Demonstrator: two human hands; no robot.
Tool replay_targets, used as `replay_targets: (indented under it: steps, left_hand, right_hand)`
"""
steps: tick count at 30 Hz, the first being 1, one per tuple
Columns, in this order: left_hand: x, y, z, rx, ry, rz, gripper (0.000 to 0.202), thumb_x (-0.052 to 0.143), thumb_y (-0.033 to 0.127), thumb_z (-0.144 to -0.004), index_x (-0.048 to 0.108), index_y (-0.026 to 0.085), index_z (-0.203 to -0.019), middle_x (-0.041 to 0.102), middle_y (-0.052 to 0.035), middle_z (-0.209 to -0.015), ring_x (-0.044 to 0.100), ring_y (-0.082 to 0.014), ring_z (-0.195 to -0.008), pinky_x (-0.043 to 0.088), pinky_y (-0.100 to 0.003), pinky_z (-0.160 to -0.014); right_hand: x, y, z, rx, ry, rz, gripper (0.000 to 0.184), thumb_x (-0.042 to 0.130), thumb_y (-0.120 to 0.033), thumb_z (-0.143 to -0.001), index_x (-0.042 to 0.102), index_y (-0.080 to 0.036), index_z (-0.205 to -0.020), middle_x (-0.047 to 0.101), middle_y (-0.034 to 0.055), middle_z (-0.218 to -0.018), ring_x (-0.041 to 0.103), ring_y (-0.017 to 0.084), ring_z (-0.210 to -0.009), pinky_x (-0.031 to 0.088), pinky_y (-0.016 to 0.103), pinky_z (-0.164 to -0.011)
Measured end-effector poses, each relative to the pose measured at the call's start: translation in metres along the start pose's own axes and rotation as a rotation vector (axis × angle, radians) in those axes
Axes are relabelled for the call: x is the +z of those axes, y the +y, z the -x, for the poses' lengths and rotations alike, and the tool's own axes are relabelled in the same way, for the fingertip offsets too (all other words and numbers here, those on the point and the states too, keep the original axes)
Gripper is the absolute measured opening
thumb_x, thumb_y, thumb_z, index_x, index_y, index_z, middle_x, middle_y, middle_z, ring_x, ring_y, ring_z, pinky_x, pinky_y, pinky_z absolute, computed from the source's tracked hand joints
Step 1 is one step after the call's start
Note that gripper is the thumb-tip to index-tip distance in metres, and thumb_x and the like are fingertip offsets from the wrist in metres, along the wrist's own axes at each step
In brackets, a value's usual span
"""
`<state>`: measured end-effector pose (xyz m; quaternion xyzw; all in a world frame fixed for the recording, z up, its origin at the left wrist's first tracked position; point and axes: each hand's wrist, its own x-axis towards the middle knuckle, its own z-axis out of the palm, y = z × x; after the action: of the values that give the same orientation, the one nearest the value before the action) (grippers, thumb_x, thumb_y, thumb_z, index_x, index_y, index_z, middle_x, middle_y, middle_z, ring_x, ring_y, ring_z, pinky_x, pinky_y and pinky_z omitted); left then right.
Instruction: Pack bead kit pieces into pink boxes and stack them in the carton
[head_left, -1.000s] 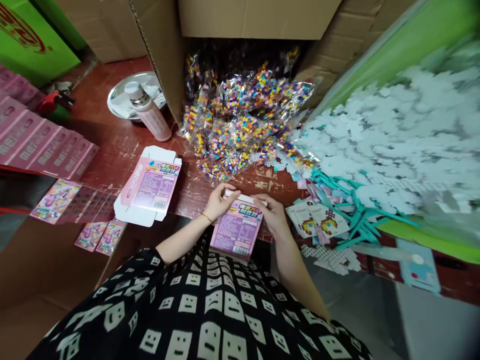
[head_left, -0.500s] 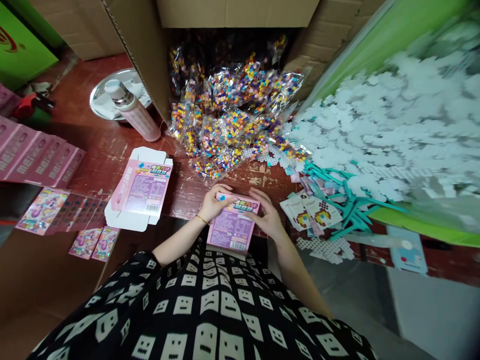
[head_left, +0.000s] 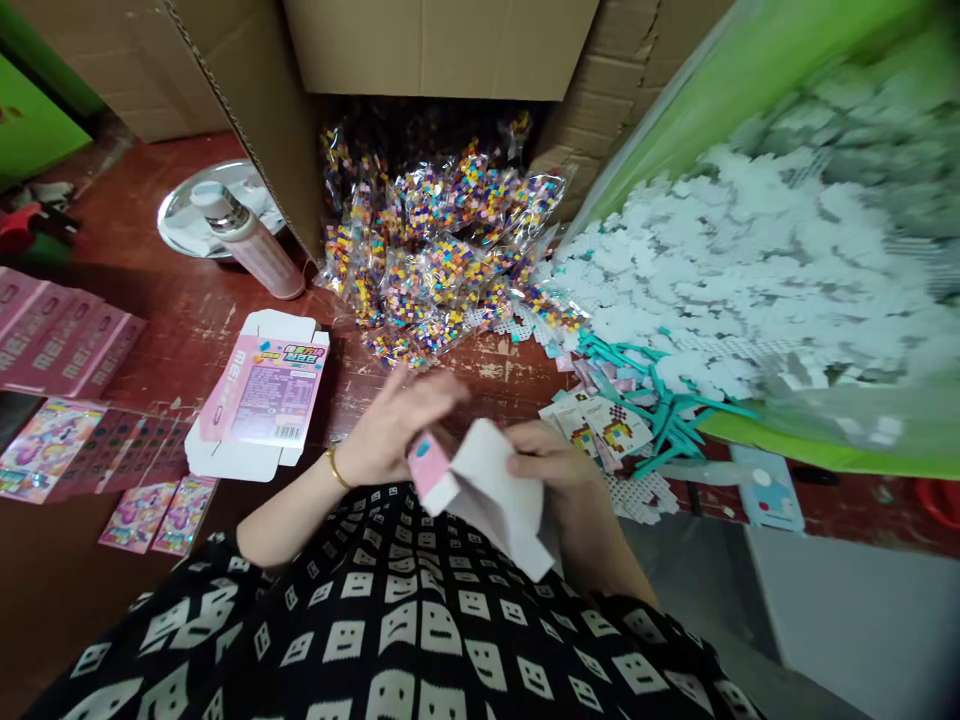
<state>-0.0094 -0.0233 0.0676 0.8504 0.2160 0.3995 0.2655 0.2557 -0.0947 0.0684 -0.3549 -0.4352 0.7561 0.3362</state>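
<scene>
Noting paperboard carton [head_left: 491, 495] tilted: right grip [head_left: 553, 465] pinched on white panel; left grip [head_left: 390, 430] spread at pink end, closure unclear. We judge it light, crushable; hold edges.

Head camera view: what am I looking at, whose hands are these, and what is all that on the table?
No machine here: a person wears a camera on the head, so you look down at that person's own two hands. The right hand grips a pink and white carton, a white face towards the camera; the left hand, blurred, is at its pink end. On the red-brown table are another flat carton, bags of coloured beads, a pink flask, printed cards and teal sticks. A heap of white pieces fills the right.
</scene>
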Motion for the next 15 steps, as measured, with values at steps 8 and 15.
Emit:
replay_targets:
  steps: [8, 15]
  left_hand:
    - [0.008, 0.005, 0.023, -0.596, 0.279, 0.177, 0.057, 0.088, 0.058, -0.053, 0.062, 0.016, -0.081, 0.067, -0.0015, -0.070, 0.062, -0.0152, -0.060, 0.051, -0.026, -0.058]
    - [0.042, -0.046, 0.035, -0.859, 0.276, 0.296, 0.067, 0.083, 0.047, -0.066, 0.049, 0.016, -0.116, 0.067, -0.0084, -0.102, 0.068, -0.0213, -0.090, 0.056, -0.036, -0.082]
  right_hand:
    - [-0.048, 0.016, -0.073, -0.155, 0.587, 0.325, 0.041, 0.058, -0.057, -0.085, 0.068, -0.018, -0.096, 0.068, 0.0097, -0.094, 0.063, 0.022, -0.084, 0.052, 0.034, -0.073]
    - [-0.121, 0.001, -0.125, -0.111, 1.081, 1.249, 0.028, 0.057, -0.015, -0.076, 0.063, -0.011, -0.103, 0.058, 0.0227, -0.122, 0.047, 0.036, -0.122, 0.037, 0.053, -0.104]
